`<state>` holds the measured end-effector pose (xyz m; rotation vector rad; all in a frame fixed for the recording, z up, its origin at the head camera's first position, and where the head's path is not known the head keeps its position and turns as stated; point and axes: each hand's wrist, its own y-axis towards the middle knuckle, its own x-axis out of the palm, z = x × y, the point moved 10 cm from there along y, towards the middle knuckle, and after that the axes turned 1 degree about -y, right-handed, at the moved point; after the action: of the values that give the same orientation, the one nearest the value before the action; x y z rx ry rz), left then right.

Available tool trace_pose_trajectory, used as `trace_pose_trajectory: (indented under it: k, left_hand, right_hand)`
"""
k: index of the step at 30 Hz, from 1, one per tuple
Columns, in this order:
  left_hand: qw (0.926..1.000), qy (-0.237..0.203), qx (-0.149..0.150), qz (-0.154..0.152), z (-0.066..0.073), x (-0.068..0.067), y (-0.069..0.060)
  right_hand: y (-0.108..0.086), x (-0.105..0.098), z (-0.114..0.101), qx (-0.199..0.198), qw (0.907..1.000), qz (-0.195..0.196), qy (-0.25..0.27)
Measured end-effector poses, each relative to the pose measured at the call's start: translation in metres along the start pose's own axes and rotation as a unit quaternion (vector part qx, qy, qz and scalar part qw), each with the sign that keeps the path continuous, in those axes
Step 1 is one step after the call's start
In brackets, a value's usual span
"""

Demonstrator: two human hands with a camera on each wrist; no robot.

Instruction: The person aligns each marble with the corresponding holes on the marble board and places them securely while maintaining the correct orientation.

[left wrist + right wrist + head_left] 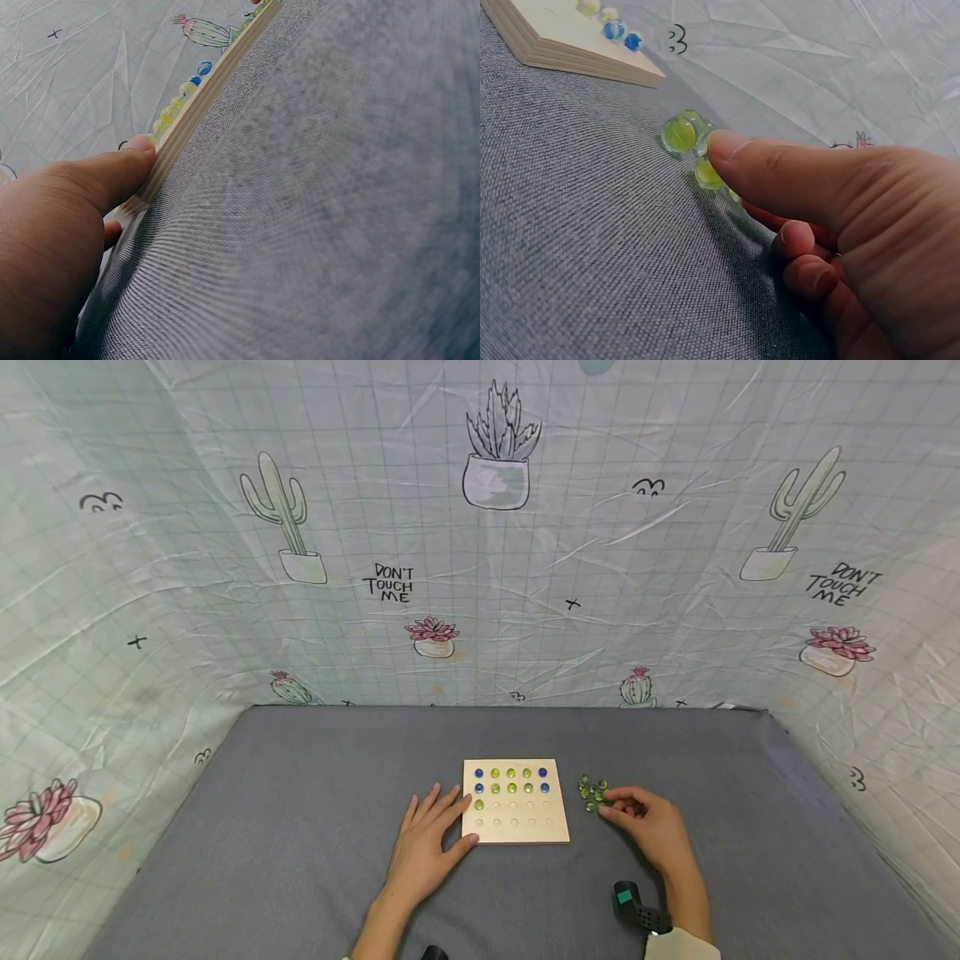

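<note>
A pale wooden board with rows of round hollows lies on the grey cloth. In its two far rows, green marbles sit between blue marbles at the ends; one green marble is at the left of the third row. My left hand rests at the board's left edge, fingers extended, thumb at the near corner. To the board's right, my right hand reaches to loose green marbles, thumb and index finger apart beside them, other fingers curled. The thumb partly hides some marbles in the right wrist view.
The grey cloth covers the tabletop. A printed curtain with cacti rises behind it and on both sides. A black wrist device is on the right forearm, near a pale sleeve.
</note>
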<state>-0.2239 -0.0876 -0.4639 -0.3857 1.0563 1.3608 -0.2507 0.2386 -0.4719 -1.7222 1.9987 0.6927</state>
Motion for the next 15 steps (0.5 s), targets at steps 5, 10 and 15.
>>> trace_pose_trajectory:
  k: [5,10,15]
  left_hand:
    - [0.9999,0.003,0.01,0.013,0.0013,-0.0013,0.0002]
    - [1.0,0.002,0.002,0.004,-0.0006,-0.0007,0.0003]
    - [0.9999,0.001,-0.01,-0.011,-0.0028,0.0012,0.0002]
  right_hand:
    - [0.0011,0.0011,-0.0009,-0.005,1.0,0.0,-0.007]
    - [0.0026,0.0038,-0.0007,-0.008,0.9999,-0.003,-0.013]
    - [0.0022,0.0058,-0.001,-0.001,0.9997,-0.011,-0.022]
